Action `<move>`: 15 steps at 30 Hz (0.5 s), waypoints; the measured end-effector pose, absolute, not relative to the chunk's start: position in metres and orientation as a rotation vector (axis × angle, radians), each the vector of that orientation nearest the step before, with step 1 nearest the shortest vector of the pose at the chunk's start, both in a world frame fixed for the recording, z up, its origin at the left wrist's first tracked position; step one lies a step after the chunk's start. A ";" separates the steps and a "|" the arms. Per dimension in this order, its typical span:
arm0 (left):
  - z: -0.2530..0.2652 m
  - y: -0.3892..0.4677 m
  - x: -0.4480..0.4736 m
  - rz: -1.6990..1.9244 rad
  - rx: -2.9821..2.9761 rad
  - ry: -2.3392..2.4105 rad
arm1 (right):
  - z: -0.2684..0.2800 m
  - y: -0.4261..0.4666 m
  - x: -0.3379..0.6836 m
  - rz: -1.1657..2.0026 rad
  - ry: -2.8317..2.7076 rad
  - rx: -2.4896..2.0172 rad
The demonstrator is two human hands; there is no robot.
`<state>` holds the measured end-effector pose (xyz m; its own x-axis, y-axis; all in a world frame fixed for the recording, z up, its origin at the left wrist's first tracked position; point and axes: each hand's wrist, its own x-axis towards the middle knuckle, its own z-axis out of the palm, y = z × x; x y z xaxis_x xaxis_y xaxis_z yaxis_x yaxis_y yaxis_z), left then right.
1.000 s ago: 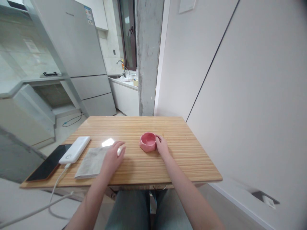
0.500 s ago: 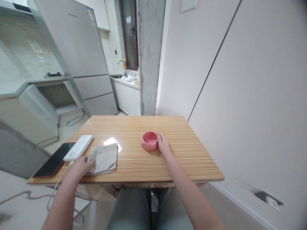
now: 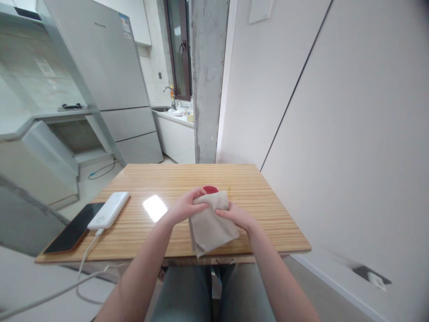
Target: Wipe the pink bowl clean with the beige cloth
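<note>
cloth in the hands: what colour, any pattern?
The cloth is light greyish beige, no pattern visible; best seen in the head view.

A cloth (image 3: pixel 214 230) hides part of the right hand (image 3: pixel 237 215) and all but the twelve-o'clock side of the red bowl (image 3: pixel 210 189); toward eleven, the refrigerator label (image 3: pixel 125 26) is unreadably small.

The left forearm (image 3: pixel 140 268) is slanting up from the bottom left of the frame, its wrist (image 3: pixel 170 218) leading into the left grip (image 3: pixel 189 205) near the centre. That grip is clasping firmly, the left thumb (image 3: pixel 201 207) pointing right and the fingers (image 3: pixel 198 191) curling above it. The right forearm (image 3: pixel 273 270) is rising from the lower right, the right grip (image 3: pixel 234 213) clasping too, its thumb (image 3: pixel 221 213) pointing left. Its other fingers are mostly hiding, probably curling behind. The grips are facing each other, near but apart.
</note>
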<state>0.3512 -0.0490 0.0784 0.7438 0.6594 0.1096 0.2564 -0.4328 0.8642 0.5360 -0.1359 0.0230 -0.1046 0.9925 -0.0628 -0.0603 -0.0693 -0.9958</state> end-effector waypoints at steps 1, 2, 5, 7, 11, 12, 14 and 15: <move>0.071 -0.044 0.361 0.637 1.952 0.691 | 0.019 -0.139 0.540 1.434 -1.120 -1.180; 0.063 -0.039 0.370 0.740 1.866 0.695 | 0.016 -0.141 0.545 1.439 -1.031 -1.218; 0.028 -0.021 0.386 1.047 1.626 0.887 | 0.015 -0.135 0.562 1.054 -0.838 -1.449; 0.003 -0.011 0.390 1.108 1.581 1.053 | 0.023 -0.126 0.571 0.630 -0.853 -1.576; -0.031 -0.007 0.395 0.992 1.629 1.096 | 0.038 -0.102 0.566 0.001 -1.248 -1.636; -0.035 -0.009 0.397 0.972 1.684 1.101 | 0.036 -0.097 0.559 -0.066 -1.402 -1.647; -0.040 -0.013 0.399 0.954 1.817 1.130 | 0.027 -0.089 0.543 -0.075 -1.746 -1.678; -0.040 -0.015 0.400 0.952 1.872 1.148 | 0.021 -0.087 0.535 -0.040 -1.900 -1.700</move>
<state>0.3995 -0.0150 -0.0403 0.3269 0.9208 0.2130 0.3799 -0.3344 0.8625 0.5347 -0.0866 0.0205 -0.0164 0.9001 0.4353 0.9178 0.1863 -0.3507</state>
